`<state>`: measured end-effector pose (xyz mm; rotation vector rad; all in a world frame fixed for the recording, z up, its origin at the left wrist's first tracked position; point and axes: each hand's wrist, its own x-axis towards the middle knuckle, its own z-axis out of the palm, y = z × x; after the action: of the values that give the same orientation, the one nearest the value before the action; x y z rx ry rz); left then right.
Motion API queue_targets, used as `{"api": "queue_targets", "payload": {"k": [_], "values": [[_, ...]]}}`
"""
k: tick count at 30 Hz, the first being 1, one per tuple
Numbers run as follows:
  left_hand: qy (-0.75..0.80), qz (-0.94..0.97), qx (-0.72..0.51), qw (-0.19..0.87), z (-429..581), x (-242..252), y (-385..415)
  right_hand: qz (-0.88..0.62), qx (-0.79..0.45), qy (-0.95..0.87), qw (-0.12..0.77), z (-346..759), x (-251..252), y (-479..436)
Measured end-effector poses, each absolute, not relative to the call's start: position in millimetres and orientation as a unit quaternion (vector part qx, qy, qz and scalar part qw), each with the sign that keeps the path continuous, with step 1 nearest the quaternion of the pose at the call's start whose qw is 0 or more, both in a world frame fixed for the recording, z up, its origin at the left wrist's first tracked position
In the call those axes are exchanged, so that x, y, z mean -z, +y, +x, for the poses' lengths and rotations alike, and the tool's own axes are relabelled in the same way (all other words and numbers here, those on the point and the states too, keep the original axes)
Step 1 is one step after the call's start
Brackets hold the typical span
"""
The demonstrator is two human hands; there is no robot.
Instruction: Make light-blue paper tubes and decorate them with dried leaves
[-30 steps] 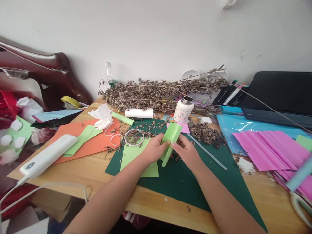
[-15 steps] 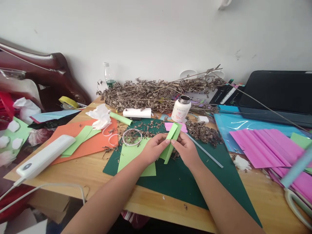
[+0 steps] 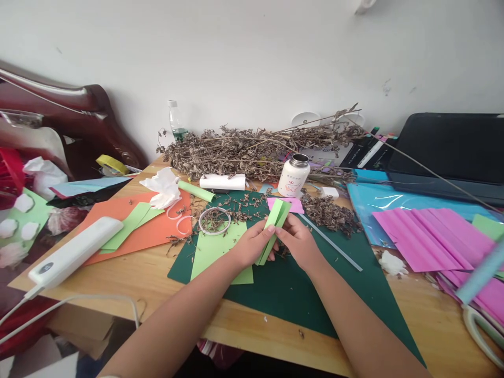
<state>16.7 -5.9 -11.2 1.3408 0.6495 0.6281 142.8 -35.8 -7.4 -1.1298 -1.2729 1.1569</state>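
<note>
A folded strip of light green paper (image 3: 277, 212) is held between both hands above the dark green cutting mat (image 3: 299, 299). My left hand (image 3: 252, 244) grips its left side, thumb on top, with some fingers behind the paper. On the other side my right hand (image 3: 300, 242) pinches the same paper with the thumb near the fold. Beneath my left hand lies a flat sheet of light green paper (image 3: 208, 257). Just beyond the hands is a pink paper piece (image 3: 293, 205), and a white bottle without a lid (image 3: 294, 176) stands behind it.
Dried plant stems (image 3: 236, 152) pile along the wall. A roll of tape (image 3: 214, 221) and a clear stick (image 3: 334, 245) lie on the mat. Left are orange paper (image 3: 145, 239) and a white corded device (image 3: 76, 252); right are pink crepe paper (image 3: 425, 239) and scissors (image 3: 478, 328).
The folded green paper has turned slightly and its sides are closer together. My left fingers have shifted down behind it. Both hands stay in nearly the same place.
</note>
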Motion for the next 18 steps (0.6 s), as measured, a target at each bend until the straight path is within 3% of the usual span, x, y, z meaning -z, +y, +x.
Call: {"api": "queue_targets", "payload": {"k": [8,18], "values": [[0.274,0.666,-0.276,0.637,17,10,-8,-0.425,-0.544,-0.488,0.534,141,16,-33],[0.282,0.728,-0.268,0.564,13,13,-7,-0.43,-0.505,-0.537,0.522,149,5,-37]]}}
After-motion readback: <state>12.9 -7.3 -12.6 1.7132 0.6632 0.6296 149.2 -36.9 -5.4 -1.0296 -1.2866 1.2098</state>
